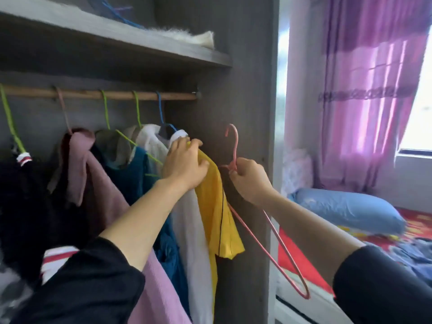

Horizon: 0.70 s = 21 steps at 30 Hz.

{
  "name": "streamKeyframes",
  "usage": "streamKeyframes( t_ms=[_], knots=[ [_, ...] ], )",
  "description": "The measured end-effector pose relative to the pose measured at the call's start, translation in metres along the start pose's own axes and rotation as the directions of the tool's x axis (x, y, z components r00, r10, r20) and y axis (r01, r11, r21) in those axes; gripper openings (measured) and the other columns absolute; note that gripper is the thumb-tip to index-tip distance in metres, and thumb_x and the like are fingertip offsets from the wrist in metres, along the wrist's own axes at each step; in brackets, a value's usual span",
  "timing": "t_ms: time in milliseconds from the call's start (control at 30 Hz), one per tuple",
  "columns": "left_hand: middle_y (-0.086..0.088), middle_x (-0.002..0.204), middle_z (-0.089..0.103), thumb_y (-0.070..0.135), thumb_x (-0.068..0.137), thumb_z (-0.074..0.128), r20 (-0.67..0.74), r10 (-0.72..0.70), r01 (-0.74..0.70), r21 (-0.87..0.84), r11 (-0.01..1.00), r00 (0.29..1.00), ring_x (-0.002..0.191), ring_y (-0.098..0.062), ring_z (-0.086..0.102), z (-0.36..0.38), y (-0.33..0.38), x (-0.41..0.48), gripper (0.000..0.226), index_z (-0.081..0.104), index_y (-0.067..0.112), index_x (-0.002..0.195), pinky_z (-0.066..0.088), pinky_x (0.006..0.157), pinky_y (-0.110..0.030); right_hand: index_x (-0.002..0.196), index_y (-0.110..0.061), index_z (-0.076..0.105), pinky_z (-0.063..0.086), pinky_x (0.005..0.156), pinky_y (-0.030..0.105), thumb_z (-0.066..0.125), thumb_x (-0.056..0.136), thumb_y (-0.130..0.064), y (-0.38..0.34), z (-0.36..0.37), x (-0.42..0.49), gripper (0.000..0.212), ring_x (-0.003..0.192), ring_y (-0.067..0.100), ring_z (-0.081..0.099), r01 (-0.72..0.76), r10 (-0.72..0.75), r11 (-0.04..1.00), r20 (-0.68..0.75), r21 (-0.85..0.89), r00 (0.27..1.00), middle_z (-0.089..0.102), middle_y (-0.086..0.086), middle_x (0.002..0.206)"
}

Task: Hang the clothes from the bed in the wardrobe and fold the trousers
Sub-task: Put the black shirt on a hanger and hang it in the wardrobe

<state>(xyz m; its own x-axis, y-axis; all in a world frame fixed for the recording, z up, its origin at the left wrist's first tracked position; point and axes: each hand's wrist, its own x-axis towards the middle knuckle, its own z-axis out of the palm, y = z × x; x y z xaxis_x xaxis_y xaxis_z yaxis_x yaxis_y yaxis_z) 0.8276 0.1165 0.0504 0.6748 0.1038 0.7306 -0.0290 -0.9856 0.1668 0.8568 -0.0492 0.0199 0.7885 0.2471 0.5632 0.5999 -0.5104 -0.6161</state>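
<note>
A yellow shirt (218,211) with a thin black stripe hangs in front of the open wardrobe. My left hand (184,163) grips its top edge, and the cloth drops straight down below the hand. My right hand (249,177) holds a pink wire hanger (278,249) at the neck, just right of the shirt. The hanger's hook points up and one arm slopes down to the right. The wooden rail (121,94) runs above both hands. Whether the hanger's left arm is inside the shirt is hidden.
Several garments hang on the rail on green, pink and blue hangers: black (25,206), pink (93,178), teal (133,174), white (191,230). The wardrobe's grey side panel (247,90) stands right of the shirt. A bed with a blue pillow (346,209) lies at the right under purple curtains.
</note>
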Motion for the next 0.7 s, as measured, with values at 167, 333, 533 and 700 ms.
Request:
streamKeyframes(
  t_ms=[167,333,533,700],
  knots=[
    [-0.004,0.144,0.041,0.03,0.091,0.05,0.174,0.053,-0.016,-0.208,0.978,0.983,0.133,-0.023,0.034,0.032,0.05,-0.114,0.048,0.044,0.02,0.137,0.037,0.105,-0.04,0.091,-0.014,0.065,0.047,0.05,0.022,0.049,0.093,-0.016,0.015,-0.026,-0.123,0.016,0.056,0.01,0.056,-0.204,0.203,0.979,-0.028,-0.025,0.979,0.059,-0.005,0.066],
    [-0.01,0.144,0.041,0.022,0.09,0.049,0.353,0.246,-0.146,-0.285,0.947,0.903,0.134,-0.026,0.034,0.057,0.106,-0.229,0.051,0.041,0.016,0.14,0.031,0.112,-0.036,0.091,-0.003,0.063,0.05,0.057,0.036,0.055,0.094,-0.017,0.053,-0.064,-0.253,0.017,0.055,0.022,0.055,-0.445,0.444,0.89,-0.031,-0.098,0.896,0.063,0.008,0.07],
    [-0.011,0.138,0.043,0.019,0.085,0.05,0.529,0.462,-0.235,-0.441,0.866,0.712,0.128,-0.027,0.035,0.07,0.213,-0.336,0.053,0.041,0.013,0.137,0.026,0.109,-0.034,0.087,-0.011,0.065,0.049,0.06,0.034,0.059,0.091,-0.017,0.085,-0.135,-0.404,0.009,0.055,0.013,0.055,-0.691,0.68,0.717,-0.122,-0.094,0.723,0.06,0.0,0.063],
    [-0.01,0.138,0.044,0.021,0.087,0.05,0.513,0.616,-0.294,-0.575,0.764,0.598,0.131,-0.027,0.035,0.056,0.328,-0.401,0.053,0.04,0.012,0.139,0.027,0.11,-0.034,0.091,-0.007,0.069,0.05,0.07,0.032,0.062,0.088,-0.021,0.091,-0.221,-0.511,0.015,0.075,0.02,0.062,-0.845,0.801,0.522,-0.274,-0.115,0.532,0.067,0.006,0.082]
  ],
)
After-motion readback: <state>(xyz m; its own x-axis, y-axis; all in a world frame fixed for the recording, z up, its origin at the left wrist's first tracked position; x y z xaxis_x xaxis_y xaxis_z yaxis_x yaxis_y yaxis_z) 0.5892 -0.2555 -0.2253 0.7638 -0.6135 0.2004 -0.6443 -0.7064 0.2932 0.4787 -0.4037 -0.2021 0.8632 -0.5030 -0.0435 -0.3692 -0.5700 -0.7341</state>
